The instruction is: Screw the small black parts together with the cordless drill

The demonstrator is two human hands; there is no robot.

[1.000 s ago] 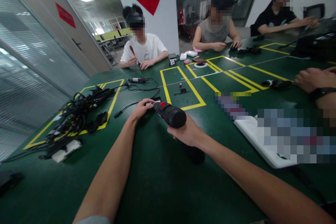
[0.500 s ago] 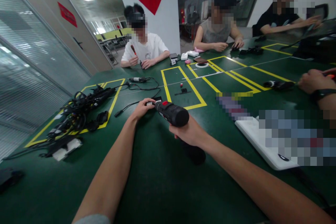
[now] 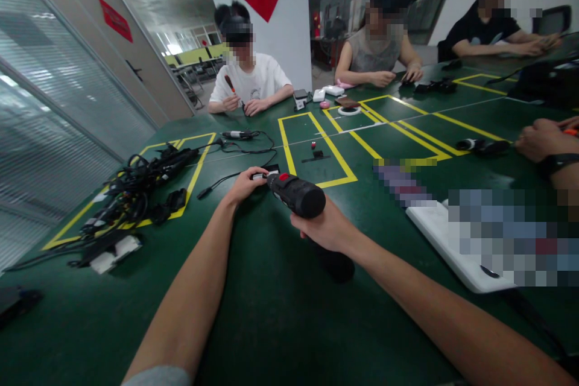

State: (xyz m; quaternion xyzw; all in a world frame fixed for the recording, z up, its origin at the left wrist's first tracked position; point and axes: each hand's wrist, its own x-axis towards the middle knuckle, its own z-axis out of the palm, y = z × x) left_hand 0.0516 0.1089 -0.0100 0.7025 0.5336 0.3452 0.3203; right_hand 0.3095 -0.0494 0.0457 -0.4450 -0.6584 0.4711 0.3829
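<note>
My right hand [image 3: 323, 230] grips a black electric screwdriver [image 3: 296, 193] with a red switch on top, its nose pointing away from me and to the left. My left hand [image 3: 244, 184] rests on the green table [image 3: 271, 307] just ahead of that nose, fingers closed on a small black and white part [image 3: 266, 172] that the tool's tip touches. The part is mostly hidden by my fingers.
A pile of black cables and adapters [image 3: 136, 193] lies at the left inside yellow tape lines. A white tablet [image 3: 452, 247] sits at the right. Another person's hand with a watch [image 3: 547, 145] is at the far right. Three people sit across the table.
My hands and the screwdriver stay in place. The view has shifted slightly, and the hand at the far right has drawn back a little.
</note>
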